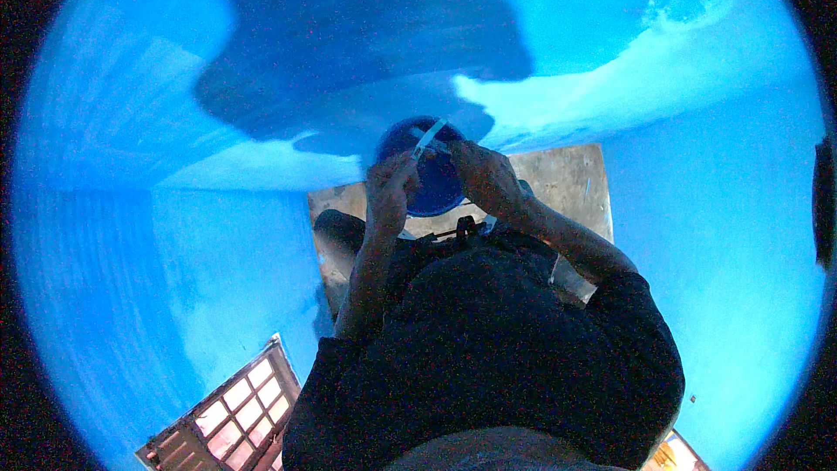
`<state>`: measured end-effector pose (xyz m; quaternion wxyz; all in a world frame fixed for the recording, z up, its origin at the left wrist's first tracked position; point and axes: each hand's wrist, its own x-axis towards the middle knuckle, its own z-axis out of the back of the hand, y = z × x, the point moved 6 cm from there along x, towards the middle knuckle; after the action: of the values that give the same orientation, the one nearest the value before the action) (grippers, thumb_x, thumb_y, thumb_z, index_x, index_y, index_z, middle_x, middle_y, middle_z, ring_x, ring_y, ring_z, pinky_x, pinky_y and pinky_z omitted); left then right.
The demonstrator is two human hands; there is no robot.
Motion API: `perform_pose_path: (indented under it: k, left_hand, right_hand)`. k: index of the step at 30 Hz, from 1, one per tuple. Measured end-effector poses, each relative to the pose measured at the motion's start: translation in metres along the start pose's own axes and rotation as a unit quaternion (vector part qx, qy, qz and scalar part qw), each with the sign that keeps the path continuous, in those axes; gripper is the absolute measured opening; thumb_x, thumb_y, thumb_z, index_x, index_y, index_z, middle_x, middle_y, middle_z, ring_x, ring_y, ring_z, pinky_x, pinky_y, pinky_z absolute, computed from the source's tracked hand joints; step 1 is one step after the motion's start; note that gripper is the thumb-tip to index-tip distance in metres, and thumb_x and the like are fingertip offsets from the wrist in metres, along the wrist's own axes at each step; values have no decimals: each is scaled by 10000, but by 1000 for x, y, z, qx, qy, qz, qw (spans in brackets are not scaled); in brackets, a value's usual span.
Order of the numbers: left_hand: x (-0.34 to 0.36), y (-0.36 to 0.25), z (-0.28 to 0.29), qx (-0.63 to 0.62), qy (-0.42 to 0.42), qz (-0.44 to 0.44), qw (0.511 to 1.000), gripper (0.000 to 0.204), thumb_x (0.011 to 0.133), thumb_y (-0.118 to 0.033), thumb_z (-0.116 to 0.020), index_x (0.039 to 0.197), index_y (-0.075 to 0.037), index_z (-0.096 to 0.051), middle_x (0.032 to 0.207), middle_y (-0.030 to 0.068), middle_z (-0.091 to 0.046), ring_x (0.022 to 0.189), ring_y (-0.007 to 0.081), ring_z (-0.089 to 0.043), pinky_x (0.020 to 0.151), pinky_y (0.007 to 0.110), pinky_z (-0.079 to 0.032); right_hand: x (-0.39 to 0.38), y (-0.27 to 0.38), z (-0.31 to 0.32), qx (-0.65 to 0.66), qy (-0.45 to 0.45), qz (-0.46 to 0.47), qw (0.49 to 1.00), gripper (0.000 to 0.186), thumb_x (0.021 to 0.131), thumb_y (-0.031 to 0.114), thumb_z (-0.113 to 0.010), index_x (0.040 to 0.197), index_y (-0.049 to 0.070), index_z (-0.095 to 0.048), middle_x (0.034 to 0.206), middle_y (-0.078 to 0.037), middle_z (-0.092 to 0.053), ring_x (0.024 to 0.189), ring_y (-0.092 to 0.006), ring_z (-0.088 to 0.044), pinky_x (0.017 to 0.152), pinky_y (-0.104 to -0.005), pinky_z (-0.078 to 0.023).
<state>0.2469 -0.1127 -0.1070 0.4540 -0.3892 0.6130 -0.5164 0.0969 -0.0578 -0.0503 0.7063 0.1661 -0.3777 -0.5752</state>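
A round blue bucket [438, 194], with dark blue inside, is in front of my body. Over its left side, my left hand [391, 190] is closed, its fingers at the lower end of a thin pale strip [428, 137]. That strip slants up to the right across the bucket's mouth; its exact kind is unclear. My right hand [490, 181] curls over the bucket's right rim, fingers bent inward beside the strip. Whatever it grips, if anything, is hidden in the dark.
Bright blue walls [715, 209] stand close on both sides and ahead, where a large shadow falls. Below the bucket lies a grey-brown floor [571, 179]. A brown door with glass panes [248, 406] is at lower left.
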Motion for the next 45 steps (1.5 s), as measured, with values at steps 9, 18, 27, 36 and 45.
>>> perform_pose_path:
  k: [9,18,27,36,45]
  left_hand:
    - [-26,-18,1,-37,17,-35,999,195,880,-114,-526,942,-18,-684,540,-61,-394,468,36,-297,445,236,-206]
    - [-17,-25,33,-81,3,-7,997,176,871,-117,-524,770,-30,-639,525,-55,-381,456,42,-299,421,238,-193]
    - [-5,-21,15,-42,2,39,998,228,878,-155,-519,950,-26,-693,517,-70,-361,456,41,-294,427,238,-205]
    - [11,-36,-6,1,25,-4,1000,224,887,-140,-522,956,-13,-693,539,-72,-399,469,33,-304,435,232,-201]
    - [2,-39,-11,-19,42,0,999,209,882,-121,-526,953,-16,-693,539,-73,-396,466,29,-291,432,232,-194]
  right_hand:
    - [-17,-2,-56,52,92,-51,993,159,826,168,-602,925,55,-654,837,-170,-659,733,-334,-642,652,-431,-503]
    - [1,21,-48,26,78,-38,996,175,805,123,-607,970,68,-625,771,-172,-640,707,-342,-634,615,-438,-498]
    - [10,17,-5,-35,-52,58,996,343,753,54,-600,1087,41,-520,836,-192,-624,707,-372,-625,595,-457,-507]
    - [19,-17,0,-7,77,-130,988,170,802,149,-609,873,-5,-594,714,-224,-620,679,-391,-624,591,-467,-480]
    - [10,-16,-16,64,91,-77,991,214,792,129,-601,971,12,-610,704,-196,-630,635,-392,-617,576,-457,-490]
